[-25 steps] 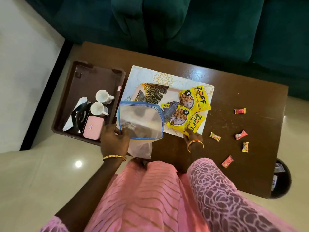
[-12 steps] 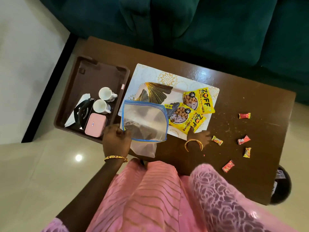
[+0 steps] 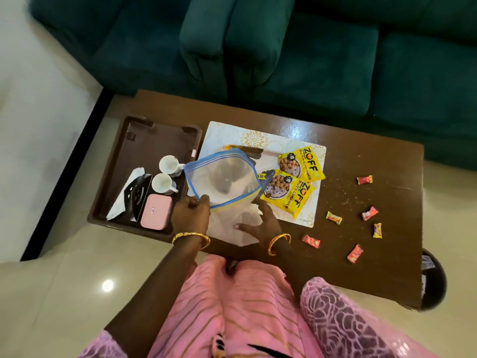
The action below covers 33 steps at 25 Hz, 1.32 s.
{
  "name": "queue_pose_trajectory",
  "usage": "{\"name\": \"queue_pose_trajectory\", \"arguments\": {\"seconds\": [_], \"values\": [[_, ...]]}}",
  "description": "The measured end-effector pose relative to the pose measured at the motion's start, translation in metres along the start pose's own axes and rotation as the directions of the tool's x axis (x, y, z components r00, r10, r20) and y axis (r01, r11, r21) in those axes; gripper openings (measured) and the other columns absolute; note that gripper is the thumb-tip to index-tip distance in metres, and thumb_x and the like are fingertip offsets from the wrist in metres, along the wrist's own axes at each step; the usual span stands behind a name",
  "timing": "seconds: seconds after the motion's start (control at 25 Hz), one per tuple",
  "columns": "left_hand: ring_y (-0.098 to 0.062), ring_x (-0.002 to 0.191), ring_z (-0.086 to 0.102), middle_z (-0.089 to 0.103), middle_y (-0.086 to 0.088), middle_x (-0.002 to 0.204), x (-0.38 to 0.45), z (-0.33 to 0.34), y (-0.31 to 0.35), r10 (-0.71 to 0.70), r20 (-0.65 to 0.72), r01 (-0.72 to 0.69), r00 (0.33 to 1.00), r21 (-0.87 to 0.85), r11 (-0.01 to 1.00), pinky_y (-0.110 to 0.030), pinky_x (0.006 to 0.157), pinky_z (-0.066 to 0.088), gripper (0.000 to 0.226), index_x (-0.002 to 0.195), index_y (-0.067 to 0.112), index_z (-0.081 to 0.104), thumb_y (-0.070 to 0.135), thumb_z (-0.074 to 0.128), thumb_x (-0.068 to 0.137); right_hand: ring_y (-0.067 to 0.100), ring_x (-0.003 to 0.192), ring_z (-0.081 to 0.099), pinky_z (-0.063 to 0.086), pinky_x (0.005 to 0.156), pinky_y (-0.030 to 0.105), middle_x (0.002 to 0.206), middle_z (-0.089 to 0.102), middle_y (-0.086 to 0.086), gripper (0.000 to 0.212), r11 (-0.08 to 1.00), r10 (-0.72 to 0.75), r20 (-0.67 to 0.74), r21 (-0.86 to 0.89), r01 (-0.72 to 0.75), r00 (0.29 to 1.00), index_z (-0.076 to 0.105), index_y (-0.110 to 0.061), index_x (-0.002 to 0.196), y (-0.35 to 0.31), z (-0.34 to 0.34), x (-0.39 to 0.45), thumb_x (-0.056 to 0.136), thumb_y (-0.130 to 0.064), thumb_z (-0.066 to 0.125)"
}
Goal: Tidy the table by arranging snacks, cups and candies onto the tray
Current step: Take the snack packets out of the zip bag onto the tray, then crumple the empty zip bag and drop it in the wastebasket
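Gaping blue-rimmed clear bag [image 3: 224, 180], left fingers [image 3: 204, 202] pinching rim, right fingers [image 3: 245, 226] spread beneath.

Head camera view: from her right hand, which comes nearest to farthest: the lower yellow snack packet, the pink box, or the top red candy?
From the right hand:
1. Lower yellow snack packet, just beyond it on the mat.
2. Pink box, on the tray at left.
3. Top red candy, far right on the table.

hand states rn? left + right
Left hand: shut on the zip bag, gripping its rim.
Right hand: open, fingers spread against the bag's lower part, not gripping.
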State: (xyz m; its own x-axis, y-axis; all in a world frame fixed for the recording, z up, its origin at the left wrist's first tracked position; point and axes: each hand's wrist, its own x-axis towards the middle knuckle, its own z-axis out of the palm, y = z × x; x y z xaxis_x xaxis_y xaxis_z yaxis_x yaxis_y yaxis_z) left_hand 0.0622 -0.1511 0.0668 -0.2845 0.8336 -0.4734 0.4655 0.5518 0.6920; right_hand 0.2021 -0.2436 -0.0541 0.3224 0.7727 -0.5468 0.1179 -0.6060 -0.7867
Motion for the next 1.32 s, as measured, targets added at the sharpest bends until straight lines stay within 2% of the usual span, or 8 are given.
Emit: {"name": "queue_pose_trajectory", "arguments": {"seconds": [0.16,0.36,0.48,0.76,1.0,1.08,1.24,1.32], "values": [[-0.023,0.063,0.063,0.063,-0.003,0.062,0.009,-0.022,0.013,-0.060,0.106,0.077,0.993,-0.163,0.984,-0.037,0.063,0.054,0.019,0.063,0.012,0.055,0.023,0.060,0.077,0.010,0.075,0.061,0.047,0.075,0.026,0.081,0.064,-0.002,0.022,0.996,-0.050,-0.150,0.065,0.060,0.987,0.062,-0.019,0.082,-0.024,0.007,0.006,0.069,-0.011,0.078],[-0.019,0.061,0.062,0.061,-0.005,0.070,0.027,-0.046,0.019,-0.078,0.207,0.135,0.975,-0.277,0.951,-0.026,0.051,0.049,0.014,0.070,0.009,0.058,0.018,0.054,0.080,0.018,0.077,0.061,0.051,0.080,0.034,0.076,0.064,0.005,0.043,0.982,-0.010,-0.108,0.185,0.030,0.994,0.052,-0.014,0.100,-0.040,0.021,-0.002,0.068,-0.002,0.077],[-0.019,0.059,0.062,0.058,-0.005,0.066,0.035,-0.056,0.017,-0.103,0.233,0.180,0.967,-0.341,0.923,-0.027,0.051,0.049,0.016,0.067,0.010,0.056,0.015,0.054,0.081,0.014,0.059,0.052,0.049,0.068,0.030,0.056,0.053,0.000,0.033,0.986,-0.037,-0.156,0.154,0.061,0.987,0.053,-0.014,0.099,-0.052,0.041,-0.008,0.074,0.001,0.068],[-0.022,0.071,0.059,0.061,-0.008,0.073,0.057,-0.084,0.012,-0.108,0.103,0.131,0.989,-0.260,0.957,-0.030,0.056,0.048,0.017,0.066,0.008,0.058,0.018,0.057,0.078,0.028,0.070,0.061,0.050,0.070,0.039,0.075,0.067,0.023,0.008,0.994,-0.092,-0.303,0.021,0.103,0.948,0.067,0.002,0.080,-0.067,0.031,-0.017,0.081,-0.005,0.062],[-0.006,0.081,0.054,0.051,-0.004,0.106,0.064,-0.086,0.004,0.168,0.144,-0.104,0.975,-0.371,0.923,-0.029,0.074,0.049,0.034,0.115,0.008,0.051,0.024,0.062,0.086,0.007,0.039,0.060,0.046,0.038,0.019,0.051,0.062,0.003,0.035,0.948,-0.001,-0.469,0.280,0.150,0.883,0.044,-0.011,0.061,-0.099,0.011,-0.025,0.089,0.009,0.040],[-0.012,0.094,0.056,0.048,-0.003,0.112,0.066,-0.082,-0.010,0.123,0.268,-0.028,0.956,-0.333,0.942,-0.029,0.074,0.043,0.054,0.133,0.009,0.037,0.017,0.062,0.086,0.007,0.029,0.054,0.038,0.031,0.012,0.042,0.064,-0.002,0.035,0.918,0.055,-0.475,0.371,0.143,0.878,0.042,-0.013,0.062,-0.107,-0.003,-0.023,0.089,0.009,0.038],[-0.023,0.127,0.047,0.050,-0.001,0.134,0.061,-0.062,-0.027,-0.091,0.693,0.208,0.715,-0.087,0.974,-0.043,0.101,0.041,0.064,0.142,0.021,0.030,0.031,0.060,0.087,0.007,0.032,0.052,0.039,0.036,0.012,0.035,0.058,-0.007,0.034,0.795,0.275,-0.461,0.603,0.070,0.844,0.049,-0.014,0.059,-0.111,-0.026,-0.022,0.084,0.008,0.044],[-0.020,0.104,0.066,0.066,-0.005,0.116,0.058,-0.052,-0.020,-0.083,0.820,0.305,0.566,-0.114,0.946,-0.033,0.083,0.055,0.040,0.125,0.015,0.053,0.033,0.056,0.089,0.018,0.040,0.048,0.037,0.044,0.021,0.036,0.052,-0.004,0.027,0.779,0.356,-0.443,0.627,0.001,0.823,0.050,-0.014,0.053,-0.109,-0.038,-0.025,0.075,0.001,0.050]]}}
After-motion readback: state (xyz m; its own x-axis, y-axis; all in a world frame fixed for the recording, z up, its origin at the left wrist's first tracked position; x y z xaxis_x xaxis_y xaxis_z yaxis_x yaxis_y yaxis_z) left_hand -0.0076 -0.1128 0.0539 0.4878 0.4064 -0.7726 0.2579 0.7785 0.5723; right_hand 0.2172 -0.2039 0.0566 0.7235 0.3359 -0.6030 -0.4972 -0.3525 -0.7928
